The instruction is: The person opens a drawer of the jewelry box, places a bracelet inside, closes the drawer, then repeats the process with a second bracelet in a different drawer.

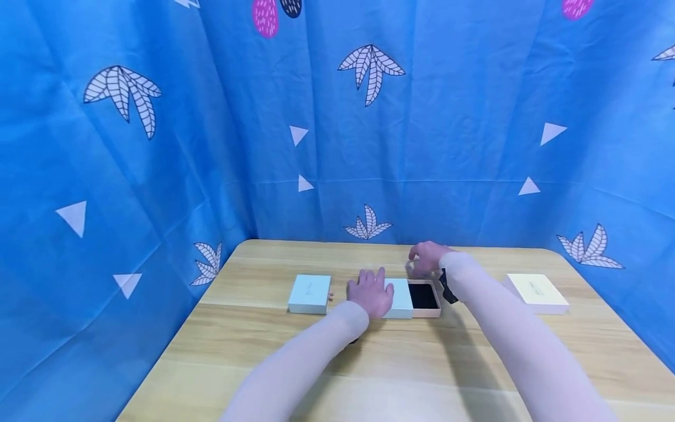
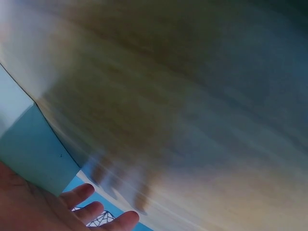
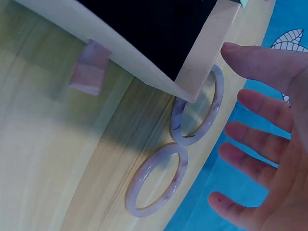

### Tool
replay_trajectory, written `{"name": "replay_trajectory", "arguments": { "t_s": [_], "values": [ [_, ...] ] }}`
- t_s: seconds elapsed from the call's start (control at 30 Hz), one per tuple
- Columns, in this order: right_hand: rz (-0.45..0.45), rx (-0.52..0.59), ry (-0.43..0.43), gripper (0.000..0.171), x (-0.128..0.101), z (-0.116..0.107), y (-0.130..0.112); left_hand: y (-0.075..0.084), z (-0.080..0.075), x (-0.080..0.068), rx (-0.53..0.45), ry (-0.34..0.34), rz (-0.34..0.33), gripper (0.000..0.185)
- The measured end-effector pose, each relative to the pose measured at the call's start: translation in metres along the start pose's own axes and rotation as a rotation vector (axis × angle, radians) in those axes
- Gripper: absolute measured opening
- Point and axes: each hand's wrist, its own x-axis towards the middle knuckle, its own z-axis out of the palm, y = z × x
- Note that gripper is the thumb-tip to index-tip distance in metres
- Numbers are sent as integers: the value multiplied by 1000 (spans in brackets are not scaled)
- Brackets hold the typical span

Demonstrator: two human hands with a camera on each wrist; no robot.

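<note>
A light-blue sliding box [image 1: 399, 299] lies on the table, its pale pink drawer [image 1: 426, 313] pulled out to the right and showing a black lining. My left hand [image 1: 372, 295] rests with straight, spread fingers over the box's left side. In the left wrist view, the fingers [image 2: 89, 210] extend past the box's side. Behind the drawer is my right hand [image 1: 428, 257]; its fingers are spread and hold nothing in the right wrist view. Two pale marbled bangles, one bangle [image 3: 178, 120] by the drawer's corner and another bangle [image 3: 140, 176] beside it, lie flat near those fingers. A pink ribbon tab [image 3: 90, 67] sticks out of the drawer's front.
Another light-blue box [image 1: 310, 293] stands to the left, with a small pinkish tab on its right side. A cream-topped box [image 1: 537, 292] sits at the right of the wooden table [image 1: 253, 363]. Blue patterned curtain [image 1: 448, 129] surrounds the table's back and sides.
</note>
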Motion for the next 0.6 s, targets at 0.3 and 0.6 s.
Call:
{"name": "replay_trajectory", "arguments": {
  "t_s": [0.3, 0.6],
  "values": [
    [24, -30, -41, 60, 14, 0, 3, 0, 0, 2, 25, 13, 2, 66],
    [60, -25, -85, 69, 27, 7, 7, -2, 3, 1, 22, 4, -8, 66]
  ]
}}
